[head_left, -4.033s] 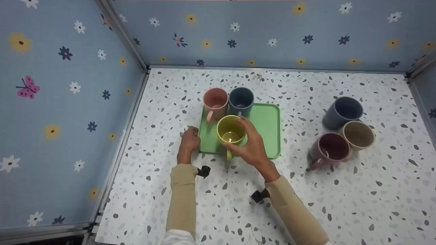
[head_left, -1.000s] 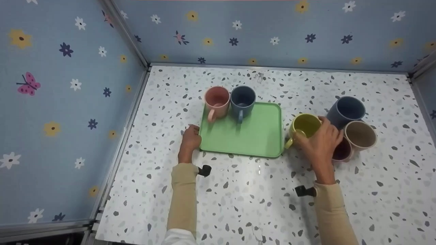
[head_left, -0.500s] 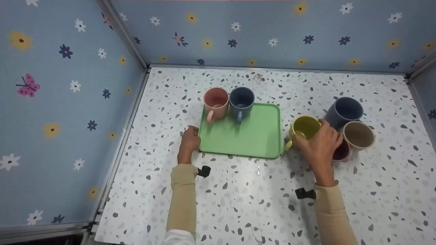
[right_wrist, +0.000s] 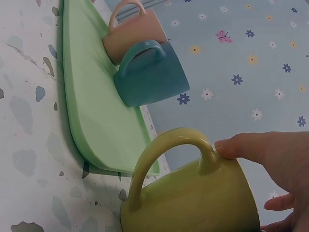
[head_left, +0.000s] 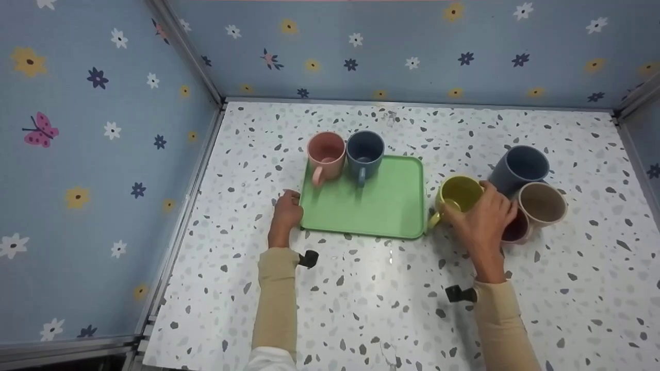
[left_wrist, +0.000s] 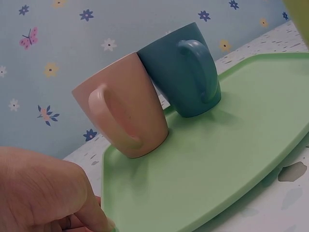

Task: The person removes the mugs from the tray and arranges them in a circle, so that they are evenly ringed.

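My right hand (head_left: 480, 219) grips a yellow mug (head_left: 460, 193) by its upper sides, just right of the green tray (head_left: 392, 206). In the right wrist view, the thumb presses near the top of the yellow mug's handle (right_wrist: 176, 135); the other fingers are partly hidden. My left hand (head_left: 287, 210) holds the tray's left edge near the front corner, and the left wrist view has its thumb (left_wrist: 94, 212) at the rim. On the back left of the tray stand a pink mug (head_left: 327, 157) and a blue mug (head_left: 365, 154), touching or nearly so, handles toward me.
Close to my right hand stand another blue mug (head_left: 520, 170), a beige mug (head_left: 542, 203) and a dark pink mug (head_left: 517, 231), the last partly covered by the hand. A flowered wall (head_left: 386, 46) bounds the speckled table (head_left: 330, 309) at the back, another at the left.
Four seconds ago the yellow mug was over the tray's front; my right hand has since carried it right, off the tray. Over the last second both hands stay nearly still.
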The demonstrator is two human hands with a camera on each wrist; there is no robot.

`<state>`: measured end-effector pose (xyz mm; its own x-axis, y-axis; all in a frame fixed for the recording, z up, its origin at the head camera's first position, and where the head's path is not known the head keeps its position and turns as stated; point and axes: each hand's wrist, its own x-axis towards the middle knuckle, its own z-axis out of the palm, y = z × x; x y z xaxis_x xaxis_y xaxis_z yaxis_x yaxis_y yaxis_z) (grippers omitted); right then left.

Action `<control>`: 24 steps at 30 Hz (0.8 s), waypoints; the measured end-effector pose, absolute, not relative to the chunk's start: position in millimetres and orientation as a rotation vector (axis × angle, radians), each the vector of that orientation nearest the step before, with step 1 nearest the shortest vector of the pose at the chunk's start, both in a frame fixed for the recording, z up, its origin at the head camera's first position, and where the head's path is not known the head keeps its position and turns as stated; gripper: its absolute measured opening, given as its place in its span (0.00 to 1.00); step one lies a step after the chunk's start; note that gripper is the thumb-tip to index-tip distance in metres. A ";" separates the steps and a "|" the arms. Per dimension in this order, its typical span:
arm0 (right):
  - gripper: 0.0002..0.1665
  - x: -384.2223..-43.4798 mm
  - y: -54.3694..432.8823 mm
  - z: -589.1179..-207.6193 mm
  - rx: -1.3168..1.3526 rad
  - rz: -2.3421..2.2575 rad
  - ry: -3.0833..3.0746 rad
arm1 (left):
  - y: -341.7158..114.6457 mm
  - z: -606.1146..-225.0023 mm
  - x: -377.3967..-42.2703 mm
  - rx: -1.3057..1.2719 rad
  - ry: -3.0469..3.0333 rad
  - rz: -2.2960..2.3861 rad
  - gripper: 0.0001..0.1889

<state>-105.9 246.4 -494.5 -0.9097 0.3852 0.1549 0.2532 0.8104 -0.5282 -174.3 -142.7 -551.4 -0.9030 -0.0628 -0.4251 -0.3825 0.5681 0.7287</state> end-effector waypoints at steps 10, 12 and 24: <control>0.65 -103.4 245.3 -488.5 -0.487 0.681 -2.861 | -143.5 -553.6 -174.5 -0.359 2.470 1.275 0.26; 0.66 -102.7 244.8 -485.9 -0.476 0.668 -2.894 | -143.7 -553.4 -174.4 -0.354 2.465 1.275 0.26; 0.56 -118.6 230.3 -471.6 -0.303 0.740 -2.789 | -143.6 -554.5 -174.8 -0.345 2.492 1.237 0.25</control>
